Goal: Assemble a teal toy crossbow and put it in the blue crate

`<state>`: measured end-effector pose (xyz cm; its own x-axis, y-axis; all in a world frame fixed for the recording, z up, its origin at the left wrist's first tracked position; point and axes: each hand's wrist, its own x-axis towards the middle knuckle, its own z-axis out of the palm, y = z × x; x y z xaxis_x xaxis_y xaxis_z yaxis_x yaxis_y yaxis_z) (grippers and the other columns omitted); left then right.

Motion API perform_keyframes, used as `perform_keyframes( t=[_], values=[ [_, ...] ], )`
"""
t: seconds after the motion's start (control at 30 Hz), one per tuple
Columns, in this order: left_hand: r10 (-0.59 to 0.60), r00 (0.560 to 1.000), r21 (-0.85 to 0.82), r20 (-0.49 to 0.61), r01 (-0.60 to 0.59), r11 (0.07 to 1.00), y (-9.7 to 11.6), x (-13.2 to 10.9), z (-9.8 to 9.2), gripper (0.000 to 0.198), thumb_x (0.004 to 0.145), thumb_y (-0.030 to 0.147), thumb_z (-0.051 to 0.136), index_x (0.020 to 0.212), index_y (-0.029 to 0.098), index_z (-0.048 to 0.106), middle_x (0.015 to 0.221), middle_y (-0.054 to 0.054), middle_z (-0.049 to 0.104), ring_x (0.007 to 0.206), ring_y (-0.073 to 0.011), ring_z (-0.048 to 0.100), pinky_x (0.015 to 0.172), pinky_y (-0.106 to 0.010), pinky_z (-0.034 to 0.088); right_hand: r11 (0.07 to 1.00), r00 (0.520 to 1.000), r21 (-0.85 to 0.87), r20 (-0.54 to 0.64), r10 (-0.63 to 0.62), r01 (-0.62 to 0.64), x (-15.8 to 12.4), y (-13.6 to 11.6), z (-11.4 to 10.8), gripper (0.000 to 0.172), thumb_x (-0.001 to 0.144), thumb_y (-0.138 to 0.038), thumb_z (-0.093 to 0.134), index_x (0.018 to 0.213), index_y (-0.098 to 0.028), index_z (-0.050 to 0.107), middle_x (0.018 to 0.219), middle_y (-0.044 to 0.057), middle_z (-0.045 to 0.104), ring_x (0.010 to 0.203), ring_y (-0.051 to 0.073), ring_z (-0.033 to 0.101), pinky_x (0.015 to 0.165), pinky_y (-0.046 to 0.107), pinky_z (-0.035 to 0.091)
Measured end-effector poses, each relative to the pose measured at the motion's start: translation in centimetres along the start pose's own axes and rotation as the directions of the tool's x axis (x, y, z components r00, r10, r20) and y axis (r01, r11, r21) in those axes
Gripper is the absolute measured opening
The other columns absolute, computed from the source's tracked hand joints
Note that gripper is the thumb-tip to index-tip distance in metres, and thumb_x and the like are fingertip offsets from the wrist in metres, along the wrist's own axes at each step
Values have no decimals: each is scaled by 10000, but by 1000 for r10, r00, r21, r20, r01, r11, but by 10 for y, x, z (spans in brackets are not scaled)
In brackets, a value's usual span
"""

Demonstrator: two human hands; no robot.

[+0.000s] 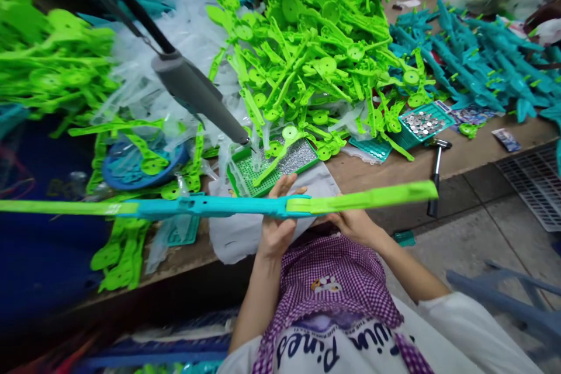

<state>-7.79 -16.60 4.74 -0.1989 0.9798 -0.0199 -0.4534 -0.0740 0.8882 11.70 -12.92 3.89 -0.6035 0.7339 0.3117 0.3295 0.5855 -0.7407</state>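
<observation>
A long plastic assembly [245,206], teal in the middle with lime-green arms, stretches sideways across the view in front of my body. Near its middle, my left hand [277,234] is closed around the teal part, fingers over the far side and thumb below. My right hand [353,225] is closed against the underside of the green arm on the right; its fingertips are partly hidden behind it. Just beyond my left hand, a green tray [263,188] of small metal pieces sits on a grey cloth [232,239]. A grey hanging electric screwdriver [197,93] points down at the tray.
Lime-green plastic parts [315,29] form a high heap at the back, beside translucent pieces [175,41]. Teal assemblies [482,52] are stacked at right. A hammer [437,169] overhangs the table's front edge near a teal tray [447,120] of metal discs. A blue bowl [111,178] stands left.
</observation>
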Motion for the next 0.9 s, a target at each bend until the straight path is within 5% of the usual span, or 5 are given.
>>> perform_keyframes(
  t=[0.3, 0.43, 0.57, 0.77, 0.9],
  values=[
    [16, 980, -188, -196, -54, 981, -3, -3, 1, 437, 606, 383, 871, 891, 272, 559, 684, 63, 574, 707, -133, 610, 850, -370, 554, 860, 929, 369, 23, 370, -352, -44, 28, 2, 203, 827, -408, 657, 845, -207, 680, 773, 28, 659, 709, 176, 607, 648, 304, 502],
    [74, 976, -155, -206, -107, 982, 0, -2, -5, 424, 602, 297, 867, 828, 254, 511, 695, 70, 577, 716, -125, 620, 857, -355, 548, 592, 644, 700, -245, 724, -399, -47, 31, -55, 301, 641, -466, 789, 737, -199, 688, 570, -23, 586, 514, 119, 528, 481, 241, 420],
    [114, 970, -120, -213, -141, 983, 0, 0, -9, 436, 589, 257, 871, 793, 236, 486, 691, 73, 584, 698, -116, 633, 810, -321, 552, 737, 336, 673, -708, 621, 55, -14, -3, -97, 75, 681, -321, 753, 726, -280, 708, 626, -24, 585, 564, 76, 526, 532, 216, 434],
    [190, 921, 12, -341, -197, 980, 19, -9, -27, 509, 591, 281, 873, 934, 254, 498, 716, 87, 613, 668, -121, 650, 712, -291, 549, 870, 813, 474, -450, 370, -134, 24, -29, -73, 212, 835, -425, 658, 888, -231, 726, 741, -11, 671, 677, 133, 611, 641, 280, 493],
    [226, 860, 199, -458, -148, 969, 42, -12, -58, 624, 560, 360, 903, 1034, 230, 518, 723, 58, 654, 641, -147, 661, 692, -292, 548, 873, 856, 432, -340, 390, -226, 28, -24, -58, 210, 850, -411, 669, 817, -209, 716, 681, -9, 667, 627, 127, 607, 612, 266, 486]
  ],
)
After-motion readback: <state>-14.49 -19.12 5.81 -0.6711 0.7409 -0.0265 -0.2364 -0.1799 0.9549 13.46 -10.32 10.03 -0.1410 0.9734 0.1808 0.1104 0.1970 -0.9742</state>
